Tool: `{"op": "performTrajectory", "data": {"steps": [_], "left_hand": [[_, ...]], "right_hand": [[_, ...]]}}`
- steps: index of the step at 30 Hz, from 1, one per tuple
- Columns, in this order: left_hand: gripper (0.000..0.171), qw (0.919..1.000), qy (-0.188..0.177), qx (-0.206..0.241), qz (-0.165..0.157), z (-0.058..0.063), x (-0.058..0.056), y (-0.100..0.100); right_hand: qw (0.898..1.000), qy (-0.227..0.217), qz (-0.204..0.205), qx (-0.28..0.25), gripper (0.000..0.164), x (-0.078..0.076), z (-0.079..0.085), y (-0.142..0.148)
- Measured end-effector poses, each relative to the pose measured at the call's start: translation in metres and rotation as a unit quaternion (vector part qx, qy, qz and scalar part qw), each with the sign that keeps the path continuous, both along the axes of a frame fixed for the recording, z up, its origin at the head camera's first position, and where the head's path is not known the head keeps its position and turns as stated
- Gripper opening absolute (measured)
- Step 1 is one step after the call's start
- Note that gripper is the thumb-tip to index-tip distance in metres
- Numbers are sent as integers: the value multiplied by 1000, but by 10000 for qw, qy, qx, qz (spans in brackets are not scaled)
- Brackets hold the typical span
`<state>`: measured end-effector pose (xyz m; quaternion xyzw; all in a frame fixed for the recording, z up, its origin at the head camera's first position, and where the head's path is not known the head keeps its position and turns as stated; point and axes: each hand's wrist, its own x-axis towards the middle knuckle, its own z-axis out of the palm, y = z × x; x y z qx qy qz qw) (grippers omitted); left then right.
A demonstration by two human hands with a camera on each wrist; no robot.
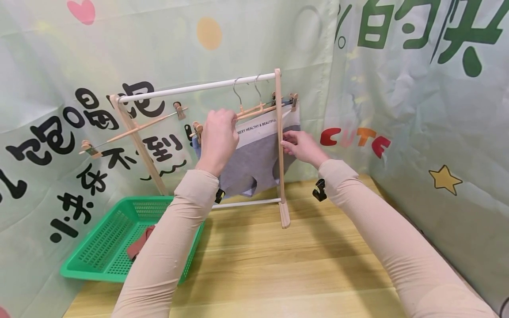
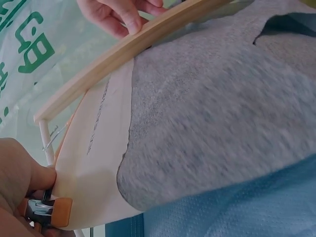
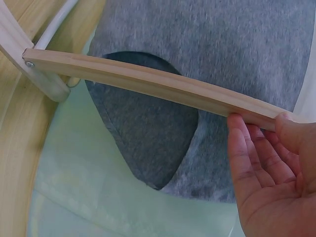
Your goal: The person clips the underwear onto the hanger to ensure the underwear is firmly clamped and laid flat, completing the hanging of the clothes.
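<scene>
Sitting at the left on a wooden table (image 1: 318,274) is a green basket (image 1: 91,277) with a bit of reddish cloth (image 1: 139,245) lying inside. On the far side of it, a bare hanger (image 1: 149,124) slants past the left post (image 1: 140,143) of a small rack (image 1: 175,90), lower on its left end, a clip at each end.

Going right, the left hand (image 1: 218,139) is up below the white top bar, curled around an orange-brown clip (image 2: 61,212) at the left end of the front hanger (image 1: 254,114). So yeah, that one's gripping; the clip's pad lies against the white waistband, though I can't tell if it's actually biting the fabric.

The grey shorts (image 1: 254,168) hang between that hand and the right post (image 1: 280,172), with the right edge showing past it. Some blue fabric (image 2: 227,202) is behind them, and two hooks sit over the bar near its right end.

Then the right hand (image 1: 305,146), just right of the shorts: thumb on one side of the right post, fingertips on the other, so it's pinching the wood. Farther right, the backdrop (image 1: 417,132) has colourful CUTE lettering and a yellow star (image 1: 445,179).
</scene>
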<state>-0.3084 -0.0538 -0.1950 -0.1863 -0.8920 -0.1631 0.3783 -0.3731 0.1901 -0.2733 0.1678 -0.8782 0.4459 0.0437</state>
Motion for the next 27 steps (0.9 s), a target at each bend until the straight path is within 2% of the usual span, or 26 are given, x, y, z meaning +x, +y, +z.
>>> {"op": "performTrajectory", "data": {"steps": [4, 11, 16, 21, 27], "left_hand": [[23, 10000, -47, -1, -71, -3, 1, -1], [23, 9992, -336, 69, -204, -6, 5, -3], [23, 9975, -384, 202, -561, -8, 8, -8], [30, 9955, -227, 238, -889, -11, 21, -19], [37, 9923, -71, 368, -1177, -12, 50, -42]], "right_hand": [[10000, 12, 2, 10, 45, 0, -1, -1], [10000, 40, 26, 17, 47, 0, -4, -1], [9999, 97, -15, 22, 47, 2, -4, -2], [9998, 136, -117, 58, 47, 5, -6, -1], [9997, 226, -95, 70, 48, 12, -11, 5]]}}
